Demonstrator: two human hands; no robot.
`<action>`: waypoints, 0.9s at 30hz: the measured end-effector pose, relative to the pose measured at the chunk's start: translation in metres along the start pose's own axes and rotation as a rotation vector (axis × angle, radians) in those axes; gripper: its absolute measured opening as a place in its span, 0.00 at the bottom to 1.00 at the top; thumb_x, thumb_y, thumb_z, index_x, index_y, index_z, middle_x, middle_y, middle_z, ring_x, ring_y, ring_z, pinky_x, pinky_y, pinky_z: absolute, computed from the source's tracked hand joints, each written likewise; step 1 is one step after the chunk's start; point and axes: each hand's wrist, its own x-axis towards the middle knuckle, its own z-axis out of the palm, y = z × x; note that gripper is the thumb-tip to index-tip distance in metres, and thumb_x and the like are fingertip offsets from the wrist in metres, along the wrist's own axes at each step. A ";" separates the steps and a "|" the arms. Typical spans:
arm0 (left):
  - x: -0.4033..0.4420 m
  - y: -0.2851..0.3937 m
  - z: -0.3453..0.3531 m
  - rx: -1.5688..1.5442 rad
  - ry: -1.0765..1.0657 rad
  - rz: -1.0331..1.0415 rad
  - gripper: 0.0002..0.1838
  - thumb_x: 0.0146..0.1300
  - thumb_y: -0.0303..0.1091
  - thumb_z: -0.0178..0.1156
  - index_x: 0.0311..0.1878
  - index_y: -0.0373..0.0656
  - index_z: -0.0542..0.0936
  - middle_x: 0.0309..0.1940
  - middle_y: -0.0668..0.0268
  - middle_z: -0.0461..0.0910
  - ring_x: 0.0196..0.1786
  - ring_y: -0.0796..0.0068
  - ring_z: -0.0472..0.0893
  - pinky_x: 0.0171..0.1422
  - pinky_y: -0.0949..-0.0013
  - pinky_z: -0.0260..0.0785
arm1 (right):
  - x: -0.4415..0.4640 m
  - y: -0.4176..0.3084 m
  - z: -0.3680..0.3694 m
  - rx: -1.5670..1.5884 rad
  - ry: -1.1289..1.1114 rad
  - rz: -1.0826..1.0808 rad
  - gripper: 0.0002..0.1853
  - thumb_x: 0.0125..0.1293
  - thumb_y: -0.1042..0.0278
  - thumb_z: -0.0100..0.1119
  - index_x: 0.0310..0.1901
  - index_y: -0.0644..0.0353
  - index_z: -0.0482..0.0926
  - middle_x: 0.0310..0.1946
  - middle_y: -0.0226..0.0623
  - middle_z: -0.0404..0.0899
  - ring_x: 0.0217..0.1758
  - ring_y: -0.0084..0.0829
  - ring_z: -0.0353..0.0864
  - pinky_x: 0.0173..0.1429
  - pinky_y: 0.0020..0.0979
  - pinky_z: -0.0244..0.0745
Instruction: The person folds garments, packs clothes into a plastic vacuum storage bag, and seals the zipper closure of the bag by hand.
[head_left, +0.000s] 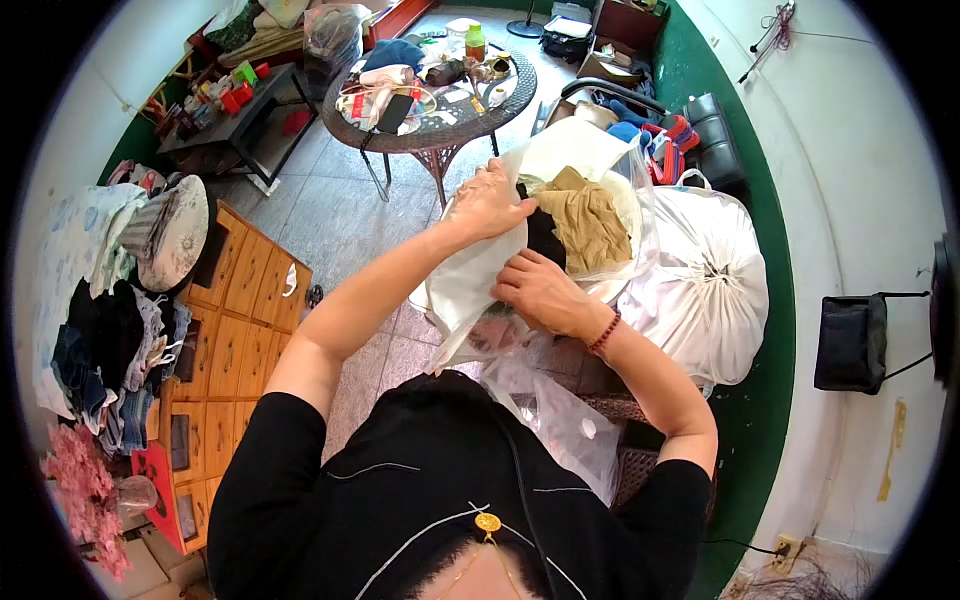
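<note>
A white bag [468, 285] stands in front of me, its side gripped at the rim by both hands. My left hand [488, 202] is at the upper edge, fingers curled over the white material. Lower down, my right hand [545, 292] is closed on the same edge, a dark red bead bracelet at the wrist. Beside the hands, a tan cloth [583, 220] and a black cloth [541, 232] lie in the bag's opening. A tied white bundle [702, 283] touches the bag on the right.
A round table [440, 133] with a phone and bottles stands ahead. A wooden drawer cabinet [228, 340] with piled clothes is at the left. Clear plastic [565, 425] lies near my body. A black bag [850, 343] hangs on the right wall.
</note>
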 end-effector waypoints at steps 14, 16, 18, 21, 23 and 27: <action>0.022 -0.037 0.041 -0.722 -0.300 0.141 0.14 0.62 0.33 0.47 0.47 0.37 0.72 0.28 0.66 0.74 0.24 0.80 0.74 0.25 0.74 0.69 | -0.009 0.076 0.080 -0.182 -0.126 0.401 0.25 0.52 0.56 0.56 0.50 0.62 0.74 0.59 0.45 0.65 0.64 0.50 0.59 0.62 0.51 0.58; 0.021 -0.030 0.049 -0.732 -0.399 0.112 0.19 0.64 0.36 0.48 0.56 0.40 0.72 0.32 0.68 0.75 0.26 0.81 0.72 0.26 0.76 0.67 | -0.016 0.083 0.091 0.006 -0.164 0.527 0.25 0.54 0.55 0.55 0.51 0.62 0.74 0.57 0.48 0.67 0.62 0.51 0.62 0.62 0.49 0.58; 0.023 -0.020 0.054 -0.735 -0.476 0.090 0.22 0.62 0.35 0.49 0.58 0.36 0.70 0.38 0.65 0.75 0.32 0.78 0.75 0.32 0.73 0.71 | -0.023 0.088 0.093 0.312 -0.147 0.652 0.26 0.55 0.55 0.55 0.53 0.62 0.72 0.55 0.50 0.69 0.61 0.51 0.64 0.63 0.46 0.59; 0.034 -0.011 0.083 -0.817 -0.415 0.211 0.13 0.59 0.29 0.49 0.47 0.36 0.72 0.29 0.66 0.73 0.24 0.80 0.75 0.24 0.75 0.69 | -0.071 0.128 0.216 0.286 0.045 0.893 0.30 0.55 0.53 0.55 0.58 0.61 0.69 0.57 0.49 0.69 0.64 0.48 0.64 0.68 0.41 0.55; 0.044 -0.015 0.113 -0.902 -0.388 0.290 0.10 0.56 0.26 0.49 0.41 0.37 0.74 0.24 0.67 0.73 0.20 0.81 0.75 0.19 0.77 0.69 | -0.061 0.126 0.189 0.506 0.142 0.964 0.31 0.56 0.53 0.54 0.60 0.60 0.66 0.60 0.48 0.66 0.67 0.46 0.59 0.71 0.39 0.50; 0.056 -0.022 0.106 -1.197 -0.498 -0.035 0.11 0.53 0.27 0.52 0.41 0.40 0.75 0.26 0.66 0.78 0.19 0.78 0.76 0.16 0.76 0.66 | -0.043 0.101 0.148 0.695 0.313 1.032 0.30 0.58 0.54 0.53 0.60 0.60 0.66 0.60 0.46 0.65 0.67 0.44 0.58 0.71 0.39 0.49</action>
